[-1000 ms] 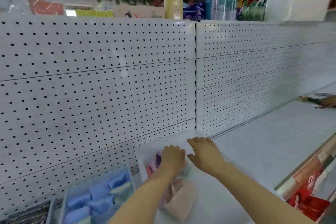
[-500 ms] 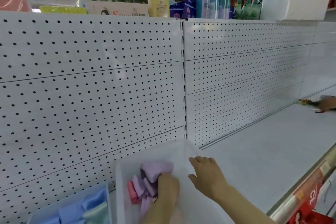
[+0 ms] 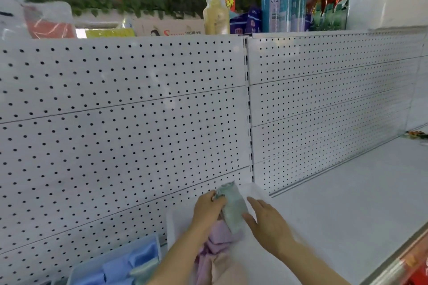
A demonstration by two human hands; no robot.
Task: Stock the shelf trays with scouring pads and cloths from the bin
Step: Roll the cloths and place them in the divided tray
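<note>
A clear plastic tray (image 3: 172, 229) stands on the white shelf against the pegboard and holds folded purple and pink cloths (image 3: 217, 242). My left hand (image 3: 208, 209) is shut on a pale green cloth (image 3: 234, 210), holding it upright over the tray's far end. My right hand (image 3: 266, 223) rests beside that cloth with its fingers spread, touching the cloth's right side. A second tray (image 3: 111, 268) to the left holds blue and green folded cloths. The bin is out of view.
White pegboard (image 3: 129, 127) backs the shelf. Bare white shelf surface (image 3: 347, 203) stretches to the right, with a metal front rail (image 3: 393, 266) at lower right. Bottles, cans and boxes stand on top of the pegboard. A small colourful item (image 3: 416, 134) lies far right.
My left hand has risen from the pile of purple and pink cloths and now holds a pale green cloth upright. My right hand has shifted closer to it. The camera has moved slightly.
</note>
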